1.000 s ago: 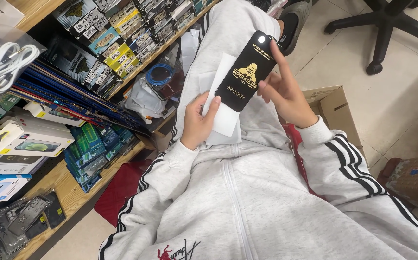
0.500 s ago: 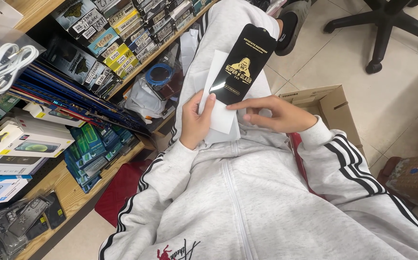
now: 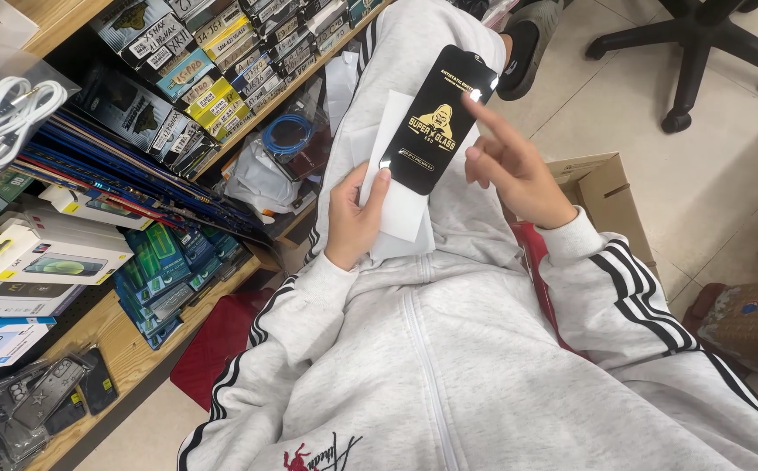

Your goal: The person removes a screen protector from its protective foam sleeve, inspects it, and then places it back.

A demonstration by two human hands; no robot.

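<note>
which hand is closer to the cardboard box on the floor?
Right. The right hand hovers just left of the cardboard box, fingers at the black packet. The left hand holds the packet, farther left.

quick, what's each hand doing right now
Left hand: closed on the black packet and the white sheets behind it.
Right hand: open, holding nothing, forefinger at the packet's edge.

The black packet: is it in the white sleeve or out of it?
Partly out: the black packet sticks up from the white sleeve in the left hand.
</note>
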